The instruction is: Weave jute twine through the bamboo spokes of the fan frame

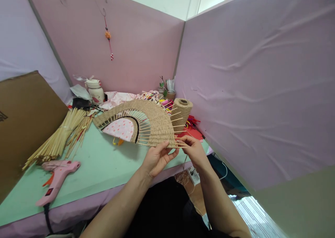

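A half-round woven fan [161, 124] of tan twine on thin wooden sticks is held up over the table edge. Its inner part is a pink dotted cloth half-circle [120, 128] with a dark rim, and bare sticks poke out past the weave on the right. My left hand [159, 157] grips the fan's lower edge, thumb on top and fingers beneath. At the outer corner, my right hand [192, 150] has its fingers pinched by the stick ends; whether twine is between them is too small to tell. Behind the sticks stands a big roll of twine [183, 107].
A pink glue gun [59, 178] lies front left on the green tabletop [104, 175], beside bundles of sticks [62, 129]. A cardboard sheet [26, 116] leans at left. A bottle [95, 91] and a pot of white sticks [170, 89] stand behind. Purple partitions [248, 74] enclose the table.
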A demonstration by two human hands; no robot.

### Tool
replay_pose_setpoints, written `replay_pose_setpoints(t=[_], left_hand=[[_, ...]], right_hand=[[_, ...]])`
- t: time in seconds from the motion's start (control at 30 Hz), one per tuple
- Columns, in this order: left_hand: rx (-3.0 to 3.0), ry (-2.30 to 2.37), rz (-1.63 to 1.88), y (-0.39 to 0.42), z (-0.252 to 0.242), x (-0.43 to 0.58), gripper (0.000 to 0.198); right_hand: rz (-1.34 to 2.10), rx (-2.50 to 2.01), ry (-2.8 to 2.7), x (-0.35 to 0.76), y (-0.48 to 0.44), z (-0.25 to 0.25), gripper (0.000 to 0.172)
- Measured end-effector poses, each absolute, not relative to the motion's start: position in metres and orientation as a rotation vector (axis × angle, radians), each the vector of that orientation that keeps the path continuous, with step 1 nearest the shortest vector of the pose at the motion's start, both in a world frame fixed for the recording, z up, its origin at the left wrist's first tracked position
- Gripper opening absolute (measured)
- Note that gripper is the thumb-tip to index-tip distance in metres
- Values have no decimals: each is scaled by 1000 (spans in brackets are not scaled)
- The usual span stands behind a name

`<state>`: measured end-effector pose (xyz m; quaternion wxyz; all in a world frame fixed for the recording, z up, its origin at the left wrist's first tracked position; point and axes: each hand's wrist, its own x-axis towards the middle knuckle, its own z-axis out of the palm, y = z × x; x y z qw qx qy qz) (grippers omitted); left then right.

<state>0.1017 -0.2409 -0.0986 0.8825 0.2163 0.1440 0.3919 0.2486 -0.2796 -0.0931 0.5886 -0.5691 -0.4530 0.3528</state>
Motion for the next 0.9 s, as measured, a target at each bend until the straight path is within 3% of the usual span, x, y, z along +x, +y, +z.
replay_pose_setpoints(t=[0.47,0.73,0.9], left_hand=[[384,363,796,-247,-102,97,14],[350,336,759,-249,-108,95,10],[356,365,699,-248,-108,93,12]], right_hand=[[723,-1357,-1260,270,-291,-97,22],[171,-1381,-1451,260,-297,-93,18],[28,-1393,-1483,253,-291,-99,24]])
